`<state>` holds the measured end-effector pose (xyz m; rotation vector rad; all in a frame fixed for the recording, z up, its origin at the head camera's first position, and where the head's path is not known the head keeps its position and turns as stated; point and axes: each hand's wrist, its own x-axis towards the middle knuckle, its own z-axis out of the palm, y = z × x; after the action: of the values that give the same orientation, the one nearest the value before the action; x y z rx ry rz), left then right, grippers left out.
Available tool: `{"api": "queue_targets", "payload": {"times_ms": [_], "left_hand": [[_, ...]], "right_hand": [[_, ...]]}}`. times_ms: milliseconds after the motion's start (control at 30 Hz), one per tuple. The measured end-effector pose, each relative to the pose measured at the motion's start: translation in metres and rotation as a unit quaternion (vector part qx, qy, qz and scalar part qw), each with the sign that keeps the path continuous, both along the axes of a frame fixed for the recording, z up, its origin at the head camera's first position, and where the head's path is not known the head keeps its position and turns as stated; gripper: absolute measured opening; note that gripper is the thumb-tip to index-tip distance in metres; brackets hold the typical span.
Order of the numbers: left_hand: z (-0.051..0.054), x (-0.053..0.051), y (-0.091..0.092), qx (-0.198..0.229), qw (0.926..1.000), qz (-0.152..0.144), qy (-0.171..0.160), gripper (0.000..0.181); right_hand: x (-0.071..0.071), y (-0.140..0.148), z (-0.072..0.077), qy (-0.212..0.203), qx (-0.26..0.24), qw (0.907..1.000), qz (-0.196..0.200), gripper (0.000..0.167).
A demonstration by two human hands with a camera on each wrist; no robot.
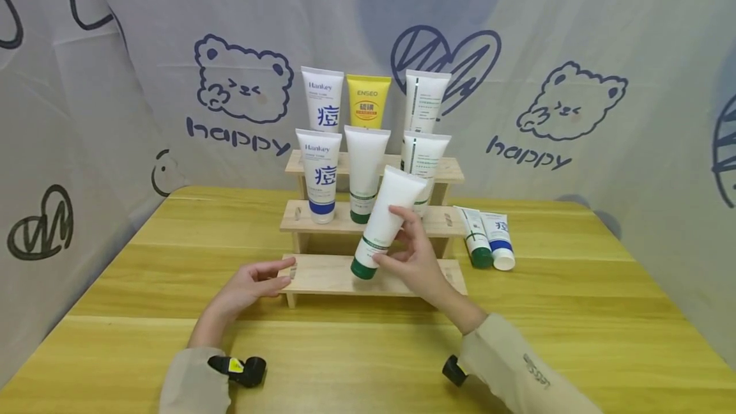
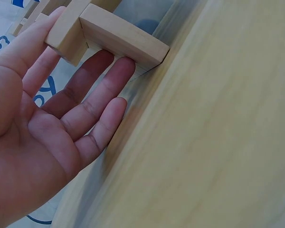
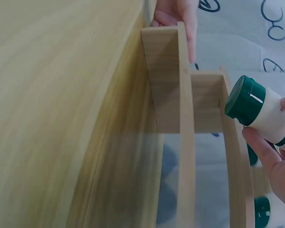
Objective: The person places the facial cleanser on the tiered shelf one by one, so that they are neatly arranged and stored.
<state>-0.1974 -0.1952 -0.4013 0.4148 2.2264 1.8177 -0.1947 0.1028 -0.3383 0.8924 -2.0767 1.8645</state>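
A white squeeze tube with a green cap [image 1: 384,219] is gripped in my right hand [image 1: 416,257], tilted with its cap down, over the lowest step of a wooden tiered stand [image 1: 322,273]. In the right wrist view its green cap [image 3: 247,100] hangs just off the step edges. My left hand [image 1: 253,283] touches the left end of the lowest step. The left wrist view shows that hand [image 2: 57,118] with fingers extended, fingertips against the stand's leg [image 2: 123,35]. On the middle step stand a blue-banded Hankey tube [image 1: 319,174], a plain white tube [image 1: 365,168] and a partly covered white tube [image 1: 425,152].
The top step holds another Hankey tube [image 1: 323,98], a yellow ENSEO tube [image 1: 368,101] and a white tube [image 1: 425,101]. Right of the stand, a green-capped tube [image 1: 476,238] and a blue-banded tube [image 1: 499,241] lie on the wooden table [image 1: 575,312]. A printed cloth [image 1: 345,5] hangs behind.
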Motion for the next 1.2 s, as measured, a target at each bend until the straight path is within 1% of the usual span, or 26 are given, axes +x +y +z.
{"api": "queue_targets", "payload": {"times_ms": [100, 200, 600, 833, 933, 1033, 1200], "left_hand": [[0.001, 0.0, -0.001, 0.0, 1.0, 0.0, -0.001, 0.049], [0.002, 0.001, -0.001, -0.001, 1.0, 0.001, -0.003, 0.049], [0.003, -0.001, 0.001, -0.007, 0.9999, 0.007, -0.006, 0.049], [0.002, -0.001, 0.0, -0.009, 0.9999, 0.006, -0.003, 0.049], [0.001, -0.001, -0.001, -0.007, 1.0, 0.004, -0.001, 0.048], [0.0, -0.002, -0.001, -0.005, 1.0, 0.003, 0.001, 0.048], [0.001, -0.002, -0.001, -0.002, 1.0, -0.001, 0.002, 0.049]], "right_hand": [[-0.001, -0.012, -0.002, 0.008, 0.005, 0.9999, 0.012, 0.07], [-0.002, -0.022, -0.003, 0.017, 0.011, 0.9997, 0.016, 0.069], [-0.01, -0.05, -0.011, 0.074, 0.069, 0.9948, 0.009, 0.065], [-0.013, -0.064, -0.018, 0.132, 0.096, 0.9865, 0.015, 0.062], [-0.014, -0.07, -0.019, 0.15, 0.103, 0.983, 0.023, 0.06], [-0.014, -0.075, -0.019, 0.171, 0.12, 0.9776, 0.028, 0.059], [-0.014, -0.078, -0.02, 0.197, 0.159, 0.9671, 0.02, 0.059]]}}
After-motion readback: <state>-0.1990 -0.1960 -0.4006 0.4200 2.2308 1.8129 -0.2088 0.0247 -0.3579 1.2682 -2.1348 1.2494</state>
